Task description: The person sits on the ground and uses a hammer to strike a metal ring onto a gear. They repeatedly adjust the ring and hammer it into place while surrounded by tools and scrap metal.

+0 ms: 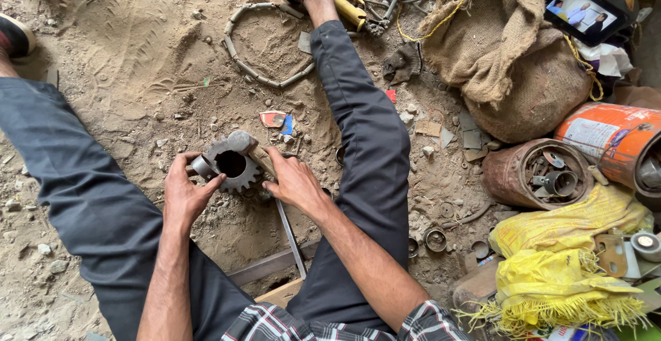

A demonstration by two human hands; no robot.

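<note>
sandy ground [138, 59] | rusty can [506, 176]: metal scraps | hands [182, 193] on gear [231, 164]

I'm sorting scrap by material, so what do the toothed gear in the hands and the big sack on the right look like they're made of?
Gear: looks like steel or cast iron, with a dull grey, gritty finish and hard-edged teeth. Sack: seems to be jute or burlap, with a coarse brown open weave and frayed edges.

Burlap sack [509, 59], rusty can [537, 174], perhaps a phone [584, 11].
</note>
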